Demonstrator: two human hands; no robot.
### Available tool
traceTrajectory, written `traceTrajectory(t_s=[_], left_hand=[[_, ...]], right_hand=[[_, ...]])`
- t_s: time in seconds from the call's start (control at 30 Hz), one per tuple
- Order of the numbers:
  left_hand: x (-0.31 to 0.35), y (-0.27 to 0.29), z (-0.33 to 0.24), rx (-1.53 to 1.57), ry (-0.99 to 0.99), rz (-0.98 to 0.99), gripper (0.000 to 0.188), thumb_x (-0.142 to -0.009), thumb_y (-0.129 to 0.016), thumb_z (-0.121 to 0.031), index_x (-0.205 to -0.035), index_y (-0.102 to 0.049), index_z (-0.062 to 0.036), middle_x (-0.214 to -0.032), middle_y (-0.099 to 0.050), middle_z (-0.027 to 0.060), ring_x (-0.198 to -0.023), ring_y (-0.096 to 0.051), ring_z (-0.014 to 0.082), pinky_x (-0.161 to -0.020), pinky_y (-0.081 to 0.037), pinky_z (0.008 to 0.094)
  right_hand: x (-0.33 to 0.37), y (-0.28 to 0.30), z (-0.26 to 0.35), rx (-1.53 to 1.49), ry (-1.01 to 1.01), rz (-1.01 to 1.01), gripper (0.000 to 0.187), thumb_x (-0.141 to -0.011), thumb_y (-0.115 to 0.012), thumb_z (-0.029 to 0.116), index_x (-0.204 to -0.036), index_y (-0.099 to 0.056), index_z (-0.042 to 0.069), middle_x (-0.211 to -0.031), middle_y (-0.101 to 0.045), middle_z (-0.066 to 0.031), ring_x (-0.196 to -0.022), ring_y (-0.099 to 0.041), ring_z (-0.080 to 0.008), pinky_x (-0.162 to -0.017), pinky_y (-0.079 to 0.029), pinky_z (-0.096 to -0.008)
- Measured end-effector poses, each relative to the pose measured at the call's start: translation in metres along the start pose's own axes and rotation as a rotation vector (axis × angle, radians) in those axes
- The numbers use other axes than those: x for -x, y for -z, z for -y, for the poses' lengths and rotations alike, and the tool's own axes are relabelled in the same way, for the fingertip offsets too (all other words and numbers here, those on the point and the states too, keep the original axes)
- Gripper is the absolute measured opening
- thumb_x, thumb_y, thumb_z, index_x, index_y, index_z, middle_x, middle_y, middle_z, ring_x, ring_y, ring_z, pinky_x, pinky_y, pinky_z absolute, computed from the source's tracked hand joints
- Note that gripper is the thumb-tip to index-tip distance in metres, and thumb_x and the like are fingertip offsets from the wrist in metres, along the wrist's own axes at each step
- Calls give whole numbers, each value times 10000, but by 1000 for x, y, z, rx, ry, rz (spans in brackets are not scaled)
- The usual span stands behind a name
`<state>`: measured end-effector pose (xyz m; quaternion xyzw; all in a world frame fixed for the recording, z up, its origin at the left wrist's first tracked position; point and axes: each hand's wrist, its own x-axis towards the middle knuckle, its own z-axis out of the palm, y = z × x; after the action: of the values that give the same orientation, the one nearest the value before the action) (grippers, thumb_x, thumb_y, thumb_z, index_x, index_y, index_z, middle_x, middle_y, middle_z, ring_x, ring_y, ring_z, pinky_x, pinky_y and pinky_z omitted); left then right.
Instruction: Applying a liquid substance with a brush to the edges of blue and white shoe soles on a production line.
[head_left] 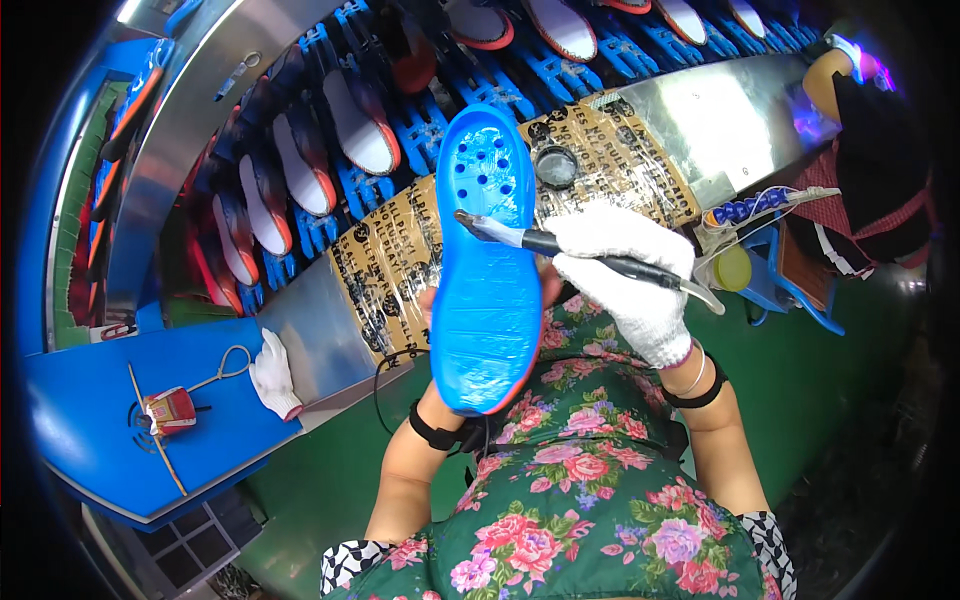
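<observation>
A bright blue shoe sole (484,320) with an orange-red edge is held up, its glossy inner side facing me. My bare left hand (429,303) grips it from underneath; finger parts show along both side edges, and the rest is hidden behind it. In a white knitted glove, my right hand (625,275) is closed around a brush (530,240) with a dark handle and a pale tube at its rear. The brush's dark tip lies over the sole's waist, just below the cluster of round holes, and seems to touch the wet-looking surface.
Behind the sole, a metal ledge is covered with printed brown tape (385,270) and bears a small round dark dish (556,167). Shoes (355,125) hang on blue racks beyond. A white glove (272,372) lies by a blue table (90,400). Another person (870,150) is at far right.
</observation>
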<state>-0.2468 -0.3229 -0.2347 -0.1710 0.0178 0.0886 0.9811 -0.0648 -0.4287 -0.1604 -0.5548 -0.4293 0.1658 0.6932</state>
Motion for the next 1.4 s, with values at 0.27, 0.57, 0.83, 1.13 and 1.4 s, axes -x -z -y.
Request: traceTrajectory(t_s=[0.27, 0.57, 0.83, 1.13, 1.4], left_hand=[[-17, 12, 1, -419, 117, 77, 1121, -791, -624, -730, -1569, -200, -44, -1534, -325, 304, -1367, -414, 490, -1093, -385, 649], [-9, 22, -12, -804, -91, -207, 950, -882, -504, -702, -1591, -219, -138, -1595, -327, 167, -1427, -367, 428, -1139, -328, 632], [-20, 23, -6, -478, -138, -22, 1020, -868, -520, -735, -1593, -176, -105, -1600, -282, 209, -1445, -333, 423, -1162, -303, 608], [-49, 3, -15, -799, -316, 55, 998, -894, -478, -731, -1601, -117, -126, -1618, -258, 164, -1438, -357, 391, -1175, -318, 563], [-53, -3, -13, -637, -320, 91, 1015, -875, -571, -705, -1604, -105, -175, -1624, -257, 98, -1381, -378, 499, -1077, -363, 714]], right_hand=[[-37, 6, 13, 362, 468, 43, 206, -758, -786, 2, -961, -749, 3, -924, -749, -134, -806, -707, -237, -730, -550, -349], [-18, -17, 15, 327, 485, 155, 247, -718, -797, 3, -956, -764, 55, -908, -755, -106, -781, -711, -234, -702, -553, -348], [-8, -14, 5, 433, 517, 107, 291, -744, -784, 35, -1032, -754, 66, -1003, -742, -132, -850, -708, -269, -753, -555, -368], [-2, -17, -10, 393, 530, 74, 300, -750, -782, 44, -1046, -766, 91, -1020, -750, -89, -864, -711, -251, -747, -558, -357], [9, -19, -17, 9, 214, -62, 257, -732, -786, 1, -977, -770, 78, -1001, -754, -116, -861, -724, -239, -777, -565, -359]])
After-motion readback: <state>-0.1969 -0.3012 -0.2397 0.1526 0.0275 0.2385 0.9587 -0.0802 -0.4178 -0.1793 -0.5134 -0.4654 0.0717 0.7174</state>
